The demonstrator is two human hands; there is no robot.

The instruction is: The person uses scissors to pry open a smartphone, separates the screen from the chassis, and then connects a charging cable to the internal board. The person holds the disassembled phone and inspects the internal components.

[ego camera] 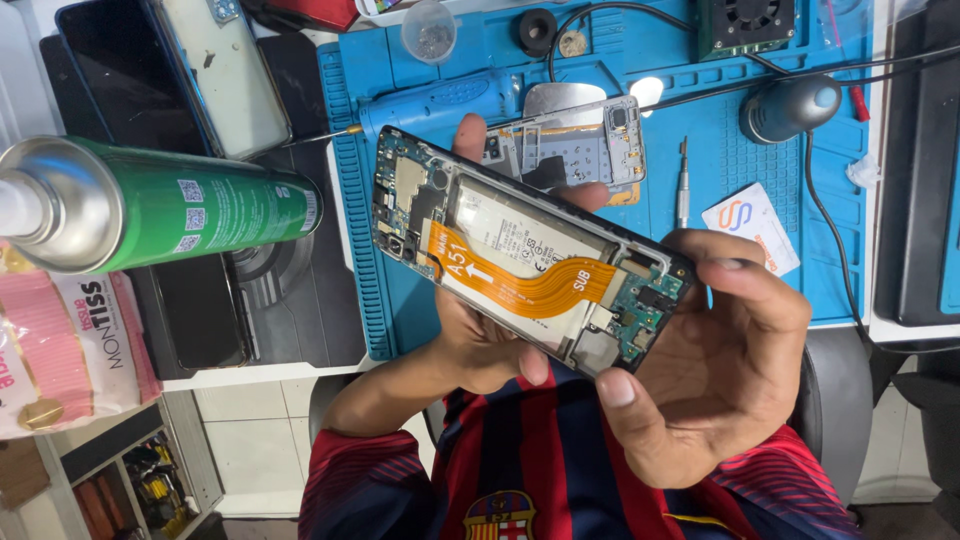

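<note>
Pink tissue pack (60, 350) beside green labelled can (190, 205)

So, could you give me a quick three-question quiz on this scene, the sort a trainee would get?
1. True or false: the opened phone is held by both the left hand and the right hand.
2. What colour is the flat ribbon cable across the phone's inside? A green, B orange, C white.
3. Fill in: in the picture, the green spray can lies to the ___ of the blue mat.
Key: 1 true; 2 B; 3 left.
</note>
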